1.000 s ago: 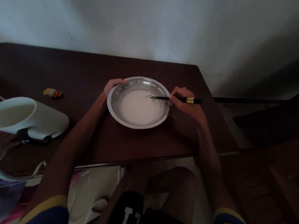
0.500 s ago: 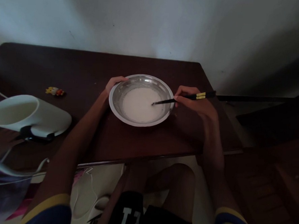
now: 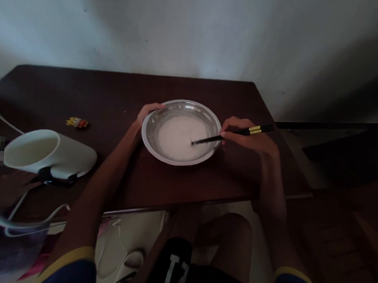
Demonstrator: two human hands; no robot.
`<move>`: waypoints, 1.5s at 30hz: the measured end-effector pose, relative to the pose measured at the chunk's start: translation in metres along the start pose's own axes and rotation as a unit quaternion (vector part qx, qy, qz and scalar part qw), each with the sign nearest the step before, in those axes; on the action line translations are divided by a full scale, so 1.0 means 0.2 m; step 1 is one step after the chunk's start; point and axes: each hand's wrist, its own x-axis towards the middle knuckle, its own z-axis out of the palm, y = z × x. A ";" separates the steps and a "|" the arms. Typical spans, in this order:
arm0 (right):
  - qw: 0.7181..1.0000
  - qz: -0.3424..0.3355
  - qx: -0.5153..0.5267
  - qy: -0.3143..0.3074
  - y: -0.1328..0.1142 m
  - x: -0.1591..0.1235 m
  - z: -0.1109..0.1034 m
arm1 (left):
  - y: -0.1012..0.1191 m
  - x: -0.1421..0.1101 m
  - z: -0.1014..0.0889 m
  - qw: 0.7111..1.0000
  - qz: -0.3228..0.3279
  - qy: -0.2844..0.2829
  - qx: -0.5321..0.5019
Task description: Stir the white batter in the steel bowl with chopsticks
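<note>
A wide metal bowl (image 3: 149, 145) rests on the dark table, with a pale, whitish mixture (image 3: 181, 136) covering its bottom. My left hand (image 3: 147, 112) grips the bowl's far left rim, fingers over the edge and partly hidden. At the bowl's right side, my right hand (image 3: 248, 136) pinches black chopsticks (image 3: 210, 139) with gold bands. Their tips dip into the mixture right of its middle. The chopsticks lie so close together that I cannot make out each one.
The dark wooden table (image 3: 179, 188) stands against a pale wall (image 3: 183, 30). To the left, a white container (image 3: 75, 158) with a black part lies tilted near white cables (image 3: 33, 226). Behind it lies a small yellow, white and red figure (image 3: 77, 122). A light-coloured shoe (image 3: 133, 260) is on the floor.
The whole view has shifted slightly, so everything sits a little lower and further right. The chopstick tips have moved a little leftward and nearer to me within the bowl. Both hands keep their hold.
</note>
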 end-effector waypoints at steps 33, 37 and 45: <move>0.997 -0.015 0.052 -0.047 -0.01 0.05 0.14 | 0.00 0.04 -0.03 0.999 -0.021 -0.009 -0.039; 0.999 -0.024 -0.027 0.025 0.00 0.08 0.20 | 0.01 0.05 -0.02 0.999 -0.021 0.002 -0.037; 1.000 0.000 0.020 -0.002 0.01 0.04 0.10 | 0.01 0.09 -0.06 1.000 -0.009 -0.001 0.008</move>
